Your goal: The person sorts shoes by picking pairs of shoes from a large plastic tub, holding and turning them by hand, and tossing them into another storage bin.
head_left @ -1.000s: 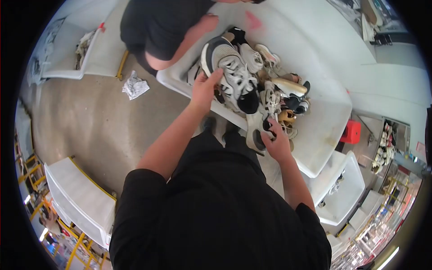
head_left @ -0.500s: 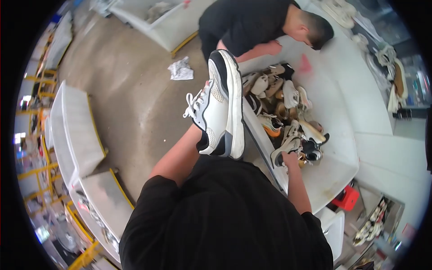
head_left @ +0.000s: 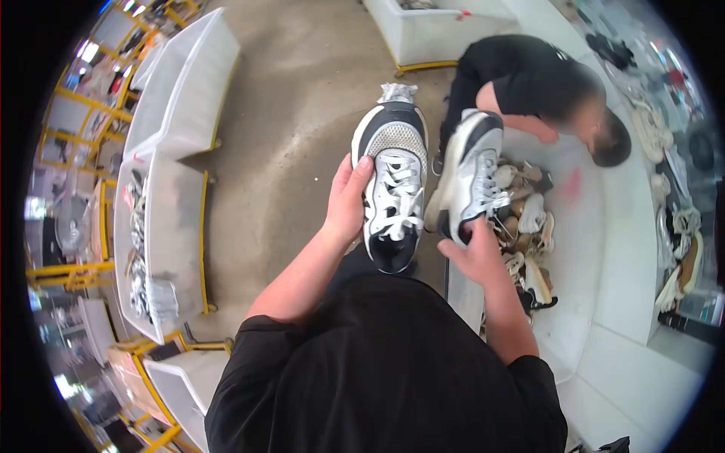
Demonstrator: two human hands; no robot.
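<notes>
In the middle of the view my left hand (head_left: 348, 198) is closed around the side of a white and black sneaker (head_left: 394, 177). Its laces and mesh toe face up, with the toe pointing away from me. Just to the right, my right hand (head_left: 477, 253) grips a second sneaker (head_left: 472, 170) at the heel, fingers partly inside its opening. This one is white and grey with a dark toe, tilted so the sole edge shows on its left. The two sneakers are close together but apart. Behind my right hand lies a heap of mixed shoes (head_left: 532, 215).
The heap lies in a large white bin (head_left: 578, 302) on my right. A co-worker in black (head_left: 529, 79) bends over its far end. Another white bin (head_left: 430, 38) stands ahead, and more bins (head_left: 177, 249) line the left. Shoes sit on a ledge (head_left: 653, 143) at far right.
My right hand has come up out of the bin with a sneaker. The sneaker in my left hand has turned from side-on to laces up. The view has swung left.
</notes>
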